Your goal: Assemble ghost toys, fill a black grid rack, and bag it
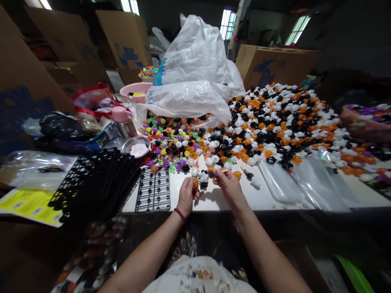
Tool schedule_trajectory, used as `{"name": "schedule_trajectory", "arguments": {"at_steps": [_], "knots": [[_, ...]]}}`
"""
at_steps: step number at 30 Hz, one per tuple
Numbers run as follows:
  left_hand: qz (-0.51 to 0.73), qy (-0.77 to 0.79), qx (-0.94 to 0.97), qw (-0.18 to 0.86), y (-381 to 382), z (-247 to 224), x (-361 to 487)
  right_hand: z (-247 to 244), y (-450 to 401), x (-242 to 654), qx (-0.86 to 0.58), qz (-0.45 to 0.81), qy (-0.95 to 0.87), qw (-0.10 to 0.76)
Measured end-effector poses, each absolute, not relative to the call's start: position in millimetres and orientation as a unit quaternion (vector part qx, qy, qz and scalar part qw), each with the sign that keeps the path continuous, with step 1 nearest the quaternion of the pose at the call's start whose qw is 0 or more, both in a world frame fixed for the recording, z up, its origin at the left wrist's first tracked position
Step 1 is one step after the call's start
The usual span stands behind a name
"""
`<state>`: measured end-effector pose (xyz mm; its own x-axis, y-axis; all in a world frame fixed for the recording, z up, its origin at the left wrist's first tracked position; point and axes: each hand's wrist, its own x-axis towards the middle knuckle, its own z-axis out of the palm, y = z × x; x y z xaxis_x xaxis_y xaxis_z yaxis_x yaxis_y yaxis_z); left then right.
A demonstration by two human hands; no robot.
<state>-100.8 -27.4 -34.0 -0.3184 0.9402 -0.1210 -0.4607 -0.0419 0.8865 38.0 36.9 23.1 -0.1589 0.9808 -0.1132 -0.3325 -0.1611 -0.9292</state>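
Note:
Between the thumb and fingers of my left hand [185, 197] is a small round orange plastic piece [195, 183]. My right hand [229, 186] is closed in a pinch at a small orange-and-dark piece [211, 173], whose kind is too small to make out. A white piece with black markings [203, 178] lies on the table between both hands. Just right of my right hand are an orange piece [237, 175] and a small dark piece with a yellowish tip [247, 174]. A black plastic grid tray [152, 190] lies flat, left of my left hand.
A large heap of orange, black and white pieces [275, 122] covers the right back. Multicoloured small pieces [174, 144] spread behind my hands. Stacked black grids [97, 183], a metal bowl [136, 147] and a pink-lidded flask [124, 124] stand left; clear bags [279, 183] lie right.

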Motion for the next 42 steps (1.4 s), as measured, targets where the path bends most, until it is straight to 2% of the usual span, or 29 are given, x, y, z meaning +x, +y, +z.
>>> {"name": "schedule_trajectory", "arguments": {"at_steps": [4,10,13,15,18,20,23,28,31,34,39,42], "knots": [[0.666,0.456,0.263,0.528,-27.4,-33.0,-100.5,24.8,37.3,44.3,-0.399,0.636,-0.386,0.536],[0.661,0.457,0.273,0.529,-27.8,-31.2,-100.3,21.9,45.6,53.6,-0.403,0.662,-0.346,0.529],[0.662,0.457,0.270,0.529,-28.3,-30.5,-100.1,17.5,61.2,84.1,-0.437,0.580,-0.355,0.589],[0.661,0.456,0.267,0.533,-28.5,-30.5,-99.8,14.1,73.1,112.5,-0.516,0.446,-0.408,0.607],[0.659,0.461,0.268,0.530,-28.2,-31.4,-99.1,10.4,85.1,142.0,-0.645,0.163,-0.563,0.491],[0.660,0.462,0.269,0.528,-27.7,-32.1,-98.8,9.5,87.6,138.3,-0.643,0.057,-0.651,0.398],[0.665,0.454,0.263,0.531,-27.0,-32.4,-98.8,9.3,85.4,94.8,-0.551,0.062,-0.767,0.324],[0.660,0.455,0.261,0.537,-27.6,-31.4,-99.6,10.4,79.2,0.1,-0.376,0.102,-0.909,0.147],[0.663,0.455,0.256,0.538,-28.1,-31.7,-100.0,12.7,79.2,-26.4,-0.336,0.080,-0.933,0.097],[0.662,0.455,0.258,0.537,-28.1,-32.8,-100.4,15.2,80.7,-23.0,-0.335,0.077,-0.927,0.147],[0.660,0.453,0.259,0.540,-27.3,-34.7,-100.0,20.0,82.2,51.0,-0.429,0.016,-0.829,0.358],[0.656,0.457,0.254,0.545,-26.7,-35.4,-98.9,22.3,88.1,112.6,-0.526,-0.075,-0.751,0.392]]}}
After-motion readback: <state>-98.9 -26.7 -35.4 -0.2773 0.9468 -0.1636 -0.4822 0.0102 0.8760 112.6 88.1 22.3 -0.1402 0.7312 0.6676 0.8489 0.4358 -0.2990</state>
